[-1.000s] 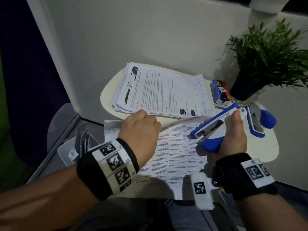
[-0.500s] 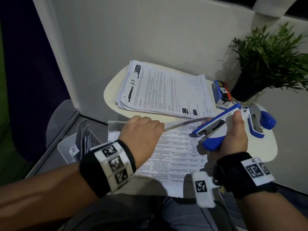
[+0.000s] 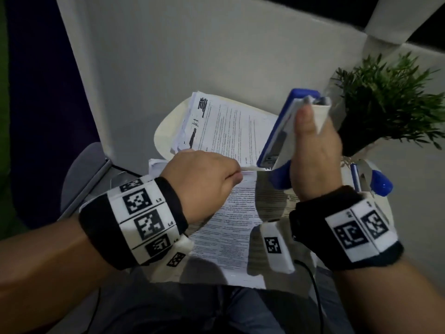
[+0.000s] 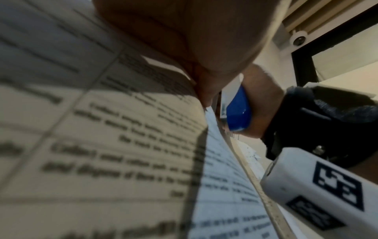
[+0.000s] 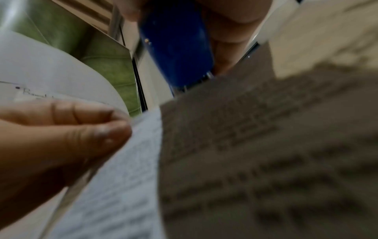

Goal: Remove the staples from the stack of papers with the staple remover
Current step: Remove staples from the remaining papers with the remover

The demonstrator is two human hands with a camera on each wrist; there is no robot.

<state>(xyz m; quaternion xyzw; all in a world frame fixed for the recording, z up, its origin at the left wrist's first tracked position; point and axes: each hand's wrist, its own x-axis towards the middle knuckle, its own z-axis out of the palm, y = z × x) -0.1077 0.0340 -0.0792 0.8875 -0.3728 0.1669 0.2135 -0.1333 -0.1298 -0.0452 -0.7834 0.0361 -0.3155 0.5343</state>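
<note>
My left hand (image 3: 199, 179) pinches the top edge of a printed set of papers (image 3: 236, 225) held over my lap; in the right wrist view its thumb and finger (image 5: 61, 137) close on the sheet (image 5: 266, 161). My right hand (image 3: 313, 160) grips a blue and white staple remover (image 3: 279, 131), tilted steeply with its lower tip touching the top edge of the papers just right of my left fingers. The left wrist view shows its blue body (image 4: 239, 111) beside the paper edge (image 4: 102, 145). No staple shows in any view.
A thick stack of printed sheets (image 3: 228, 126) lies on the small round white table (image 3: 163, 131) against the wall. A second blue tool (image 3: 378, 184) lies on the table's right side, below a potted green plant (image 3: 385, 104).
My right hand has swung the staple remover from nearly level to steeply upright, bringing its tip down onto the paper's top edge. My left hand keeps its pinch.
</note>
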